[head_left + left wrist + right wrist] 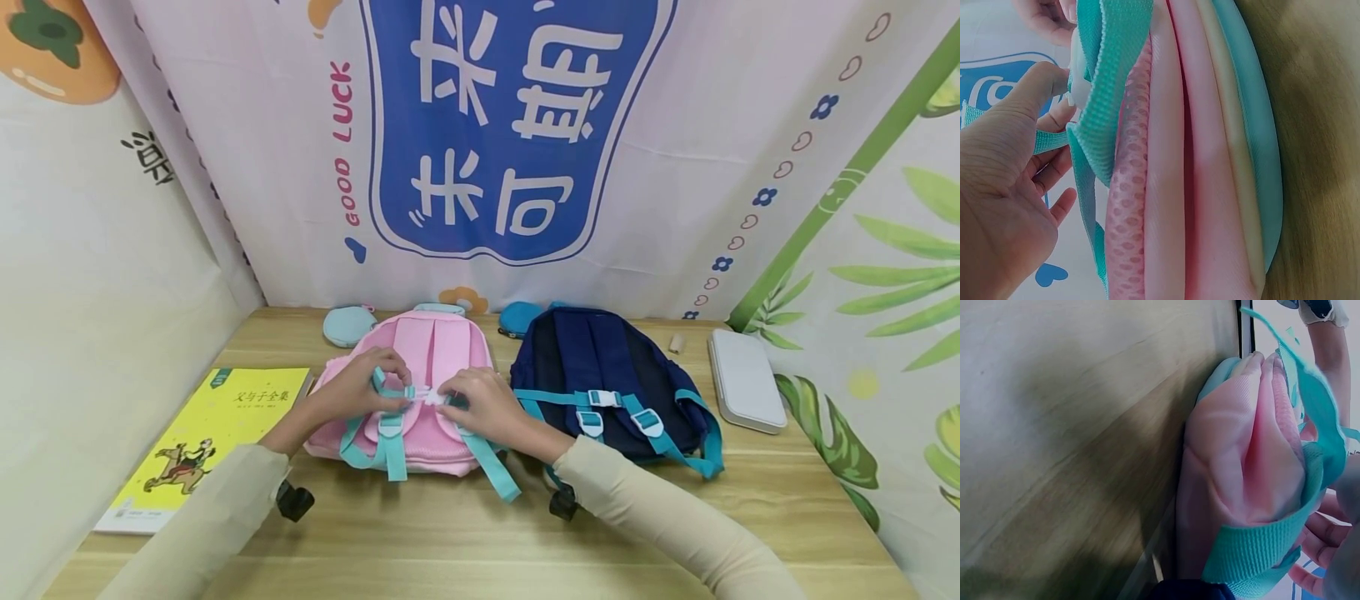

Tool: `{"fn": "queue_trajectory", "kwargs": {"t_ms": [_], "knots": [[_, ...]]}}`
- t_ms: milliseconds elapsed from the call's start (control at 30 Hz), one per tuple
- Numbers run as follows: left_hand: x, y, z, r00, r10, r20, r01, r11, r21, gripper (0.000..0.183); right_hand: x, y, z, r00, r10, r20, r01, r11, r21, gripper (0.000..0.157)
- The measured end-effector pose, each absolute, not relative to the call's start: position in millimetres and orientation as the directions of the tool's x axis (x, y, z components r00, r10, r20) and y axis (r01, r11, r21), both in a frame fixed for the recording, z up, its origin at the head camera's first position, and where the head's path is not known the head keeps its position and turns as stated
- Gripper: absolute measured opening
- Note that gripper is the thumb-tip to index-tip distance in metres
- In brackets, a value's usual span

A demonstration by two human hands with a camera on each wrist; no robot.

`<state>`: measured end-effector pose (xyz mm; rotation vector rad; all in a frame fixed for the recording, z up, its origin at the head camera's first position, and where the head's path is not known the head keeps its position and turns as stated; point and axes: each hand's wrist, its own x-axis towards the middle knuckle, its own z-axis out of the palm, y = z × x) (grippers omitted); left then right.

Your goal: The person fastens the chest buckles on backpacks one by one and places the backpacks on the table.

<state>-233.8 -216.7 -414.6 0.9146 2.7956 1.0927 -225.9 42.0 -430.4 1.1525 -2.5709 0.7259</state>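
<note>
A pink backpack [431, 342] lies on the table with its shoulder straps facing up. Above its back panel is a white plastic buckle [432, 397] on teal webbing. My left hand [365, 385] pinches the buckle's pronged half beside its teal strap [1110, 81]. From the other side, my right hand [483, 406] pinches the socket half between thumb and fingers. The two halves line up end to end between my fingertips. In the right wrist view a wide teal strap [1254, 550] crosses the backpack's side; the buckle is hidden there.
To the right lies a navy backpack [577, 350], its white chest buckle [604, 398] fastened. A yellow book [217, 433] is at the left. A white case [745, 379] sits at the far right. Small round pouches, one light blue [348, 327], one blue [519, 319], lie near the back wall.
</note>
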Motion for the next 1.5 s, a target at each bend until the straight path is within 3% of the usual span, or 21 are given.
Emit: {"fn": "queue_trajectory", "kwargs": {"t_ms": [1067,1500], "knots": [[-233.7,-214.8,-414.2,-0.813,0.546,0.201,0.531,0.554,0.641,0.016,-225.2,38.1,-429.0,-0.683,-0.612,0.399,-0.73,0.595,-0.337,0.016],[-233.3,-214.8,-416.0,-0.816,0.541,0.201,0.527,0.555,0.644,0.019,-227.2,38.4,-429.4,-0.653,-0.656,0.379,-0.757,0.559,-0.338,0.018]]}}
